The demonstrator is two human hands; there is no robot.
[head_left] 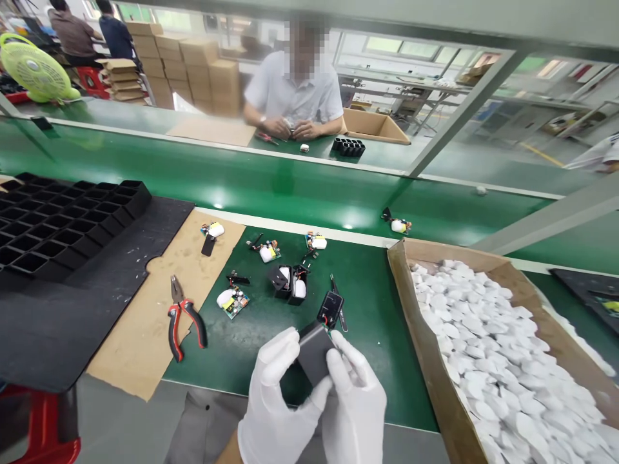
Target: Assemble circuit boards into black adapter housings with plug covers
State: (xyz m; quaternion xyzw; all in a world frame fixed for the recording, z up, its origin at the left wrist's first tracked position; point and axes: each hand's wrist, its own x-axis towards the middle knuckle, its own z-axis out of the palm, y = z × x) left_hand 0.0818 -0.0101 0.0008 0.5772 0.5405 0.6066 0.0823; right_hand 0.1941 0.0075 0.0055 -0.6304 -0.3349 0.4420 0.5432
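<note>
Both of my hands wear white gloves and meet low in the middle of the view. My left hand (275, 403) and my right hand (355, 403) are closed together on a small dark grey plastic housing (314, 351), held just above the green mat (367, 309). Just beyond it lie a black housing part with a cable (330, 308), two black housings with white inserts (289, 281) and several small circuit boards with white caps (232, 299).
Red-handled pliers (181, 317) lie on brown card at left, beside a black compartment tray (62, 225). A cardboard box of white plastic pieces (488, 348) stands at right. Across the green conveyor belt (242, 174) a seated person (294, 90) works with both hands.
</note>
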